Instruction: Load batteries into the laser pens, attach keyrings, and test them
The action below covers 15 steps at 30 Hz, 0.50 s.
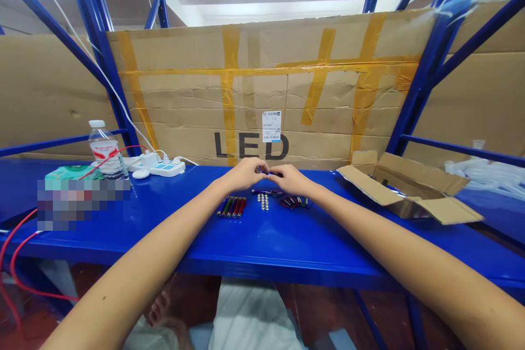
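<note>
My left hand (245, 174) and my right hand (292, 179) meet at the fingertips above the back of the blue table (262, 246). Both are closed in a pinch around a small dark piece (262, 171), mostly covered by the fingers; its kind cannot be made out. Below my left hand lies a row of several slim metallic tubes (232, 207) in red, green and dark colours. Between the hands, small round silver pieces (263, 202) sit in two columns, with a slim dark purple pen-like piece (262, 192) behind them. Short coloured pieces (293, 202) lie in a loose group below my right hand.
At right, an opened cardboard box (404, 183) holds dark items. A water bottle (107, 150), a green packet (74, 174) and a white power strip (166, 168) stand at left. A large cardboard sheet (188, 104) closes off the back between blue rack posts (426, 76).
</note>
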{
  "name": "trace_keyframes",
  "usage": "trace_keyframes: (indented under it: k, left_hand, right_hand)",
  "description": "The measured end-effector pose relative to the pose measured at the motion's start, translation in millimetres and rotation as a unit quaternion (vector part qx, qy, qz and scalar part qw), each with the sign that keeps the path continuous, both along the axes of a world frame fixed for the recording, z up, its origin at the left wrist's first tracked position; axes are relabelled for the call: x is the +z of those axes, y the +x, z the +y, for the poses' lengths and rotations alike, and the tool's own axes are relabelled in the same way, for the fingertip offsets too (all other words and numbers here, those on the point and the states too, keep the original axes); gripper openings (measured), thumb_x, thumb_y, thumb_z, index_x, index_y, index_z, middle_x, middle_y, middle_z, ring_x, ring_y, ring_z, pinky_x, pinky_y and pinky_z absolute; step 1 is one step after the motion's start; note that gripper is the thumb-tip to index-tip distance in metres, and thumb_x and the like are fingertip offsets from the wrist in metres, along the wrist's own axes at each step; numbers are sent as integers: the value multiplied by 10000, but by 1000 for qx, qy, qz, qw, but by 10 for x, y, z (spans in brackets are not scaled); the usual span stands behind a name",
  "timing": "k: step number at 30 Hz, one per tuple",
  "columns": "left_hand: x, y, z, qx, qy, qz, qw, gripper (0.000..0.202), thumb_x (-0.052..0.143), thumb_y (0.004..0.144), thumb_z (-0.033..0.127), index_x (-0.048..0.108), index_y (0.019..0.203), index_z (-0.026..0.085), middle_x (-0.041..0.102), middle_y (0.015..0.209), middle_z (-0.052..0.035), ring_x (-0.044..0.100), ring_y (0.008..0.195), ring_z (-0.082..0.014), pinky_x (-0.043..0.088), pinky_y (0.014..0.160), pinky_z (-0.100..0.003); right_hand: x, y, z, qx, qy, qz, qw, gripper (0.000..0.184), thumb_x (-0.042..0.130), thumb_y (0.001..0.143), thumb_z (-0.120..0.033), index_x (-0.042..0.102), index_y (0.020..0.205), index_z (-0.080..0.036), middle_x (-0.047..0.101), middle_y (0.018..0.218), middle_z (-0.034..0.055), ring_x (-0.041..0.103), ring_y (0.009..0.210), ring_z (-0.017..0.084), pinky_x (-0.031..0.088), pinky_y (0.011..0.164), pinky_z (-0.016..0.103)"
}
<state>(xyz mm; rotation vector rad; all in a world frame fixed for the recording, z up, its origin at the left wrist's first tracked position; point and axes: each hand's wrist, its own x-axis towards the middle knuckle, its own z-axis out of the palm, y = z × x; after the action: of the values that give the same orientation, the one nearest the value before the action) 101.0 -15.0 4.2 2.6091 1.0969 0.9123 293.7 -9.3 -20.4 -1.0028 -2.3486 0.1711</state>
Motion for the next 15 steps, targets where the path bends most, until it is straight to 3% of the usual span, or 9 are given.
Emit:
trace_keyframes:
  k: [3, 6, 11, 15]
  left_hand:
    - [-59, -67, 116, 0, 15, 2, 1000, 139, 594, 753, 124, 684, 850, 169, 673, 803, -22, 580, 749, -143, 420, 684, -256]
    - [-150, -144, 182, 13, -11, -45, 999, 116, 588, 780, 160, 676, 856, 162, 673, 799, -21, 575, 741, -134, 420, 681, -251]
    - [-284, -196, 218, 36, -28, -47, 998, 128, 598, 778, 186, 672, 876, 153, 684, 827, -36, 588, 765, -145, 436, 715, -267]
    - [-333, -177, 225, 35, -37, -42, 998, 128, 591, 769, 179, 676, 862, 159, 696, 845, -40, 610, 789, -152, 450, 743, -274]
  right_hand:
    - [-6, -54, 91, 9, -16, 12, 1000, 225, 557, 878, -269, 685, 1025, -156, 721, 980, 80, 629, 865, 202, 436, 763, 297]
    - [-38, -27, 102, -16, -29, 39, 999, 308, 634, 793, -167, 613, 1100, -143, 686, 1021, 90, 613, 872, 183, 452, 764, 287]
    - [-105, 81, 104, -41, -3, 26, 999, 144, 561, 797, -83, 629, 904, -151, 683, 950, 75, 604, 859, 178, 455, 774, 295]
    - [-126, 101, 115, -53, -11, 22, 998, 177, 537, 806, -64, 648, 902, -162, 702, 953, 69, 621, 873, 177, 457, 783, 287]
